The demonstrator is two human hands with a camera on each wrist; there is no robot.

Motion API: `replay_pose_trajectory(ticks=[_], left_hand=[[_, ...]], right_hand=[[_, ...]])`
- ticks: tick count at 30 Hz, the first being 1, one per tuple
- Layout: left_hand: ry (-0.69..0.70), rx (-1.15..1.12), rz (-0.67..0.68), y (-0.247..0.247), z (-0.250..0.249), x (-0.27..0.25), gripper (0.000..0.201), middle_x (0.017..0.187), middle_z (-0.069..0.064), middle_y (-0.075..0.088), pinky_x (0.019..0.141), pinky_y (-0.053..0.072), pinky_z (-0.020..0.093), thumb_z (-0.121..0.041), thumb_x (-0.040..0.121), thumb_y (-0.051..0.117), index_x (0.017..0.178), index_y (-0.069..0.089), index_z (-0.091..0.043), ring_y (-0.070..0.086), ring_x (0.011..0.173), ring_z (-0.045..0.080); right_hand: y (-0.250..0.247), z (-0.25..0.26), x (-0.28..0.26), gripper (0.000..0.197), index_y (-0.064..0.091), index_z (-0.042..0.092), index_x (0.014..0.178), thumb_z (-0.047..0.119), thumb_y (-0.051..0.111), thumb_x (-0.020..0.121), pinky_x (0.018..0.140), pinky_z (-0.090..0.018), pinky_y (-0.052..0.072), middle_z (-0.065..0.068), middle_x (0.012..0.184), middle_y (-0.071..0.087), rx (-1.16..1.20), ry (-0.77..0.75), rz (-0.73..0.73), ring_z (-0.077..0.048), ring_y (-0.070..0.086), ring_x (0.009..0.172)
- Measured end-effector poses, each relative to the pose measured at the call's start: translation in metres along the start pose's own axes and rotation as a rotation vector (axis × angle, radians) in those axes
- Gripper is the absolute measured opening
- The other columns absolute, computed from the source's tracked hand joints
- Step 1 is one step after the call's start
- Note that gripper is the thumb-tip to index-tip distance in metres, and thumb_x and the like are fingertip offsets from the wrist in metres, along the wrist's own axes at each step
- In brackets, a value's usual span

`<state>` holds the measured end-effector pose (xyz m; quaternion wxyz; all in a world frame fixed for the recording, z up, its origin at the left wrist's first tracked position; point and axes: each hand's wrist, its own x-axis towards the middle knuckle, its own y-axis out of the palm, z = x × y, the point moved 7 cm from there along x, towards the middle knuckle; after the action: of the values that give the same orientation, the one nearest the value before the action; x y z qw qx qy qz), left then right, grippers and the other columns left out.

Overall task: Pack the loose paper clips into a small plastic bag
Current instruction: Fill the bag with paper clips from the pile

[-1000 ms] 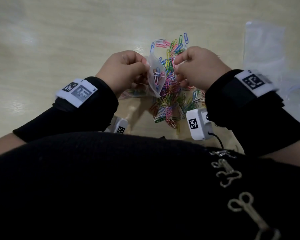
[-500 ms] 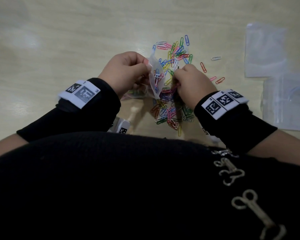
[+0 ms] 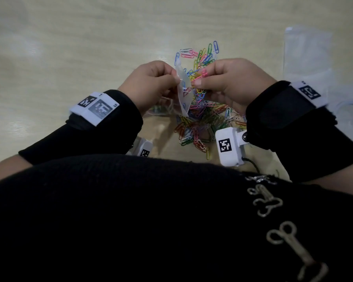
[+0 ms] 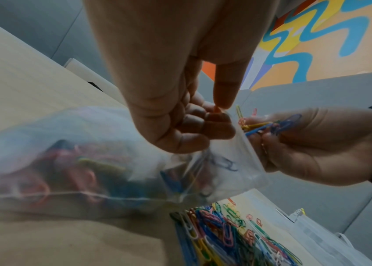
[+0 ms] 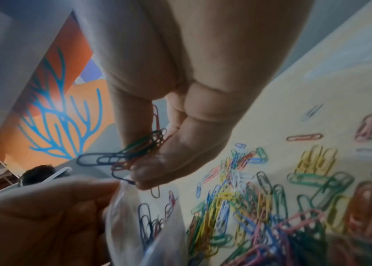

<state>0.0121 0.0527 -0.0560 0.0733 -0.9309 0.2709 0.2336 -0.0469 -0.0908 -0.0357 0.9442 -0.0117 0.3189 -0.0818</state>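
Two hands meet over the middle of the counter (image 3: 90, 47), so start at the left. The left hand (image 3: 149, 84) has its fingers curled and pinching the upper lip of the small plastic bag (image 3: 182, 92), lifting that side so the mouth gapes toward the right; that grip looks chosen to keep the opening wide with one hand only. From the left wrist view the bag's belly hangs low and back toward the near edge, already holding a blurred jumble of coloured clips, so gravity should pull new ones down and away from the mouth.

Moving right: the right hand (image 3: 232, 82) is bunched around a small bundle of clips (image 5: 130, 154), thumb against fingertips, ends poking out toward the bag mouth, touching or just beside the rim. Held as a tight sheaf rather than a loose handful, they should slide in lengthwise without snagging the lip. My read is that the drop is imminent, not done.

Under and beyond both hands lies the loose pile of paper clips (image 3: 204, 119), spread mid-counter, a few strays toward the far edge. Plenty remain, so the job looks roughly part way.

Far right, near the counter's right edge, spare plastic bags (image 3: 308, 49) lie flat, well apart from the action, presumably in reserve.
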Motion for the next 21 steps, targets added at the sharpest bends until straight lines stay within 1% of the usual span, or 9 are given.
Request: replay_pose_trajectory(ticks=[2,4,7,9,11,15,18,19,21], left_hand=[[-0.018,-0.024,0.016,0.002,0.001,0.000,0.014,0.048,-0.006,0.057,0.051,0.042,0.025,-0.008,0.080,0.059,0.070,0.055,-0.017,0.051,0.044,0.011],[-0.021,-0.029,0.031,0.003,0.002,-0.001,0.015,0.046,-0.006,0.055,0.051,0.039,0.026,-0.006,0.081,0.057,0.070,0.054,-0.016,0.049,0.043,0.011],[-0.016,-0.043,0.032,0.003,0.002,-0.002,0.018,0.048,-0.004,0.058,0.045,0.039,0.021,-0.002,0.084,0.053,0.071,0.053,-0.014,0.054,0.042,0.012],[-0.023,-0.081,0.011,0.001,0.003,-0.002,0.020,0.053,0.004,0.059,0.042,0.040,0.018,0.002,0.085,0.051,0.071,0.052,-0.013,0.058,0.043,0.013],[-0.022,-0.116,-0.019,-0.001,0.002,-0.002,0.019,0.056,0.007,0.059,0.042,0.040,0.018,0.001,0.084,0.050,0.070,0.052,-0.012,0.058,0.042,0.015],[-0.033,-0.149,-0.116,-0.012,0.002,-0.001,0.019,0.045,0.000,0.053,0.045,0.039,0.019,-0.002,0.082,0.050,0.067,0.050,-0.012,0.051,0.039,0.016],[-0.042,-0.139,-0.174,-0.020,0.003,0.000,0.020,0.041,-0.004,0.049,0.049,0.036,0.024,-0.002,0.083,0.048,0.066,0.049,-0.013,0.047,0.037,0.014],[-0.041,-0.137,-0.188,-0.022,0.003,0.000,0.018,0.041,-0.005,0.048,0.050,0.036,0.024,-0.003,0.081,0.049,0.066,0.049,-0.013,0.045,0.036,0.013],[-0.042,-0.124,-0.215,-0.026,0.002,-0.001,0.008,0.043,-0.003,0.044,0.048,0.033,0.023,-0.011,0.072,0.050,0.065,0.048,-0.014,0.041,0.036,0.013]], right_hand=[[0.009,-0.004,0.001,0.017,0.060,0.012,0.073,-0.001,0.066,0.083,0.058,-0.016,0.053,-0.004,0.075,0.063,-0.009,0.033,0.026,-0.005,0.064,0.063],[0.013,-0.006,0.004,0.020,0.059,0.014,0.070,0.003,0.069,0.083,0.061,-0.019,0.054,-0.002,0.076,0.062,-0.084,0.039,0.009,-0.009,0.065,0.070],[0.017,-0.006,0.008,0.015,0.063,0.015,0.074,0.004,0.068,0.083,0.079,-0.031,0.058,-0.007,0.084,0.066,-0.138,0.038,-0.011,-0.020,0.068,0.085],[0.024,-0.003,0.006,0.005,0.066,0.008,0.077,0.004,0.067,0.081,0.088,-0.042,0.057,-0.020,0.097,0.069,-0.175,0.053,0.010,-0.029,0.070,0.096],[0.032,0.005,0.001,0.018,0.065,-0.003,0.092,0.006,0.064,0.077,0.090,-0.051,0.054,-0.028,0.114,0.064,-0.299,0.047,0.036,-0.035,0.066,0.106],[0.035,0.020,0.000,0.037,0.058,0.005,0.122,-0.002,0.056,0.086,0.090,-0.041,0.055,-0.015,0.119,0.063,-0.434,-0.012,0.079,-0.028,0.064,0.108],[0.022,0.030,0.004,0.026,0.063,0.011,0.106,-0.002,0.049,0.089,0.073,-0.032,0.059,-0.010,0.104,0.064,-0.313,-0.069,-0.053,-0.019,0.065,0.087],[0.015,0.031,0.011,0.021,0.064,0.013,0.098,0.003,0.048,0.089,0.072,-0.033,0.058,-0.008,0.099,0.064,-0.329,-0.087,-0.117,-0.018,0.064,0.083],[0.002,0.031,0.027,0.018,0.065,0.016,0.097,0.016,0.048,0.091,0.083,-0.035,0.051,-0.002,0.100,0.062,-0.540,-0.126,-0.220,-0.018,0.061,0.093]])
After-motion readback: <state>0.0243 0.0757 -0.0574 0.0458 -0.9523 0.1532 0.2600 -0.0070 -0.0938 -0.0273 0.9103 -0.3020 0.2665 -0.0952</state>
